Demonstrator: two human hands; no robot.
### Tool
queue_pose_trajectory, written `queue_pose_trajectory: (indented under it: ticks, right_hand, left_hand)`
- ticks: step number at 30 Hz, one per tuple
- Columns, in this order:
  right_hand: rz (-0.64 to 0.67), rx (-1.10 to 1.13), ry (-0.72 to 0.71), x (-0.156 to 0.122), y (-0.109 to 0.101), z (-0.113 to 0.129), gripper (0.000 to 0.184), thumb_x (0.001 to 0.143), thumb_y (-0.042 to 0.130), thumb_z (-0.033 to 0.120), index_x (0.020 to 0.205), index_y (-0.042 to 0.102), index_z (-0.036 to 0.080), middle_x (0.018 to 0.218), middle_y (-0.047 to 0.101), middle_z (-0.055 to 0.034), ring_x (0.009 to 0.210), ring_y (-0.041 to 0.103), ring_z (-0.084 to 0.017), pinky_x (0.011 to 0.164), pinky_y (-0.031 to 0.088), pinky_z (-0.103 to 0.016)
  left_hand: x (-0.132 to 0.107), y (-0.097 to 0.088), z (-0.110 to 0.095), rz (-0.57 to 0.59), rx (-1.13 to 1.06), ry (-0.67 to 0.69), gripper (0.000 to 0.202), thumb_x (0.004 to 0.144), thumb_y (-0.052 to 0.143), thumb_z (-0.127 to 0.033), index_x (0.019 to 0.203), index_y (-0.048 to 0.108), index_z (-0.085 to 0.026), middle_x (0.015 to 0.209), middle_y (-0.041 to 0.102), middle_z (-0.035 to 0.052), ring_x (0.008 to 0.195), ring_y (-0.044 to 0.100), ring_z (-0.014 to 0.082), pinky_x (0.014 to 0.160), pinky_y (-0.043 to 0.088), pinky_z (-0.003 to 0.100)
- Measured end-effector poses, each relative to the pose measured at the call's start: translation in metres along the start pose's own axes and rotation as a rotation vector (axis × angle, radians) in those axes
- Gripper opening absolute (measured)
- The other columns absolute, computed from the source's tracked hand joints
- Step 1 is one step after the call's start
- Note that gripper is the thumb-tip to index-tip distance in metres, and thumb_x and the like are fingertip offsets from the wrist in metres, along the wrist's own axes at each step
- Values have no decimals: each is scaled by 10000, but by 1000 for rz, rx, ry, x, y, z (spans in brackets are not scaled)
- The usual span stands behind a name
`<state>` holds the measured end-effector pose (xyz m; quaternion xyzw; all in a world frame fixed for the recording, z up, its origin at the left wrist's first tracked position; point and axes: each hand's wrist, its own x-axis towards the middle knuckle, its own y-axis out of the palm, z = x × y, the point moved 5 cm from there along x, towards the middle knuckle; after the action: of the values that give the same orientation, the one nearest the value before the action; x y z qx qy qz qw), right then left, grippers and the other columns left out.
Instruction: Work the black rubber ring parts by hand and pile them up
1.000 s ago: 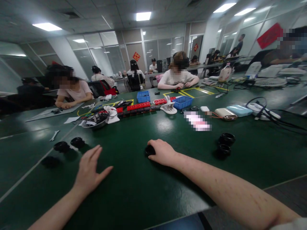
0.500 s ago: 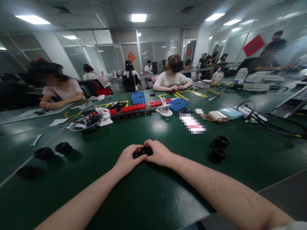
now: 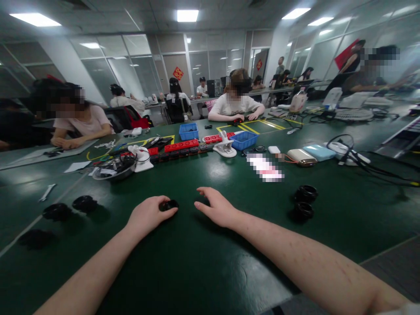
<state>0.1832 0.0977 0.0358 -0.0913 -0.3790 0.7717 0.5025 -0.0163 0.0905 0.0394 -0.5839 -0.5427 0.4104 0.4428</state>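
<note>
While the left hand point(image 3: 144, 214) grips a small black part point(image 3: 171, 204) between thumb and fingers, the right hand point(image 3: 218, 209) is open just beside it, thumb and fingers apart, nothing held. Held part is low over or on the green bench point(image 3: 183, 262), can't tell which, closer to the near edge than the far edge. Left of the hands: three more black parts, one point(image 3: 84, 204) nearest the left hand, plus a wrench point(image 3: 47, 192). Right of the hands: two black ring-shaped parts point(image 3: 303, 211), close together. Toward the far edge: metal bowl point(image 3: 113, 173), white clip point(image 3: 225, 148), two blue bins point(image 3: 188, 131).
</note>
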Motion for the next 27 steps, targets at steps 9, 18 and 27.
queue_pose_trajectory:
  ticks: [9, 18, 27]
  right_hand:
    - [68, -25, -45, -3, 11, 5, 335, 814, 553, 281, 1103, 553, 112, 1110, 555, -117, 1036, 514, -215, 903, 403, -352]
    - [79, -57, -49, -6, 13, 9, 218, 806, 553, 233, 998, 597, 140, 1046, 569, -92, 976, 534, -193, 877, 412, -343]
    - [80, -91, -19, -6, 14, 11, 208, 809, 540, 225, 981, 607, 129, 986, 590, -88, 876, 562, -175, 803, 439, -311]
  left_hand:
    - [-43, -23, 118, -33, 97, -386, 626, 741, 413, -654, 1109, 591, -181, 1053, 649, 111, 919, 614, 304, 687, 490, 358]
    - [-75, -52, 177, -21, 161, -503, 700, 700, 398, -702, 1032, 640, -135, 998, 665, 151, 917, 612, 337, 719, 478, 388]
    - [-93, -77, 210, -73, 155, -488, 456, 637, 605, -483, 897, 647, -112, 859, 672, 141, 836, 618, 337, 704, 459, 374]
